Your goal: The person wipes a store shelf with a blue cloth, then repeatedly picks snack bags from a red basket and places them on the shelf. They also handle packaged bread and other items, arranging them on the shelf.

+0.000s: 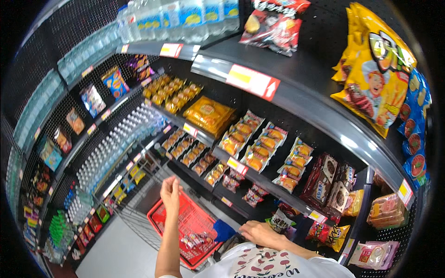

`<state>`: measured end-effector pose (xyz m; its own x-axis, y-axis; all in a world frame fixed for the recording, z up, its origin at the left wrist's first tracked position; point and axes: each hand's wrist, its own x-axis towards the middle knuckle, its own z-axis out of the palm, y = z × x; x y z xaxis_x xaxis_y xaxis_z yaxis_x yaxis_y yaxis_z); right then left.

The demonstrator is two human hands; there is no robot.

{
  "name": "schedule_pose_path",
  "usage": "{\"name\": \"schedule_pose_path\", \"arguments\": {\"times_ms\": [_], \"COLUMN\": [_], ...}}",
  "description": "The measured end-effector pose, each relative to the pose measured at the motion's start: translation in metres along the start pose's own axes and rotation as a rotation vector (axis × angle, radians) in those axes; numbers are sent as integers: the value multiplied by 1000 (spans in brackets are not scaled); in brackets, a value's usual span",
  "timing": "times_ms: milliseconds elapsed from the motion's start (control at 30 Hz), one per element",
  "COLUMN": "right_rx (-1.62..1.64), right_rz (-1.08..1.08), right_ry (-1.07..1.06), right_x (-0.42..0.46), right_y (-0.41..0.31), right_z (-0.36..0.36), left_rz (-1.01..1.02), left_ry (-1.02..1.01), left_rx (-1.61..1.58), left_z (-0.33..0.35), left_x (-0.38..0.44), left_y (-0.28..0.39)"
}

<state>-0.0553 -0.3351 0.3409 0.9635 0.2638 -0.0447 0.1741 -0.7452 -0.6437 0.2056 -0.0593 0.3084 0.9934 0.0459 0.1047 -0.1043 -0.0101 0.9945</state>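
Observation:
My left hand (pixel 170 191) is raised above a red plastic shopping basket (pixel 205 208), its fingers loosely bent and nothing visible in them. The basket sits at a tilt in a wire shopping cart (pixel 135 215). Small snack packs (pixel 196 240) lie inside, and a dark blue item (pixel 224 230) is at the basket's right side. Palm down, my right hand (pixel 259 233) is by the edge of a low shelf, close to a white and green snack bag (pixel 281 220). Its fingertips' undersides are hidden, so any contact or grip there is unclear.
Shelves on the right hold packaged breads (pixel 264 147), a golden flat pack (pixel 208 113), dark boxes (pixel 320 184) and yellow chip bags (pixel 377 80). Bottled water (pixel 120 149) lines the left shelves. A long shelf edge (pixel 295 104) curves across the upper right. Pale floor (pixel 114 246) shows beside the cart.

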Motion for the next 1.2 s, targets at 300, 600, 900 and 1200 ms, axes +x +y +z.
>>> {"name": "schedule_pose_path", "arguments": {"times_ms": [300, 600, 900, 1200], "right_rx": [16, 87, 108, 44], "right_rz": [92, 160, 192, 64], "right_ry": [44, 35, 142, 118], "right_x": [-12, -19, -30, -19], "right_y": [21, 33, 42, 35], "right_z": [-8, -27, -29, -35], "left_rz": [830, 1489, 1471, 1603], "left_ry": [-340, -251, -401, 12], "left_rx": [15, 509, 715, 548], "left_z": [171, 317, 348, 218], "left_x": [66, 148, 184, 140], "left_y": [326, 473, 506, 527]}}
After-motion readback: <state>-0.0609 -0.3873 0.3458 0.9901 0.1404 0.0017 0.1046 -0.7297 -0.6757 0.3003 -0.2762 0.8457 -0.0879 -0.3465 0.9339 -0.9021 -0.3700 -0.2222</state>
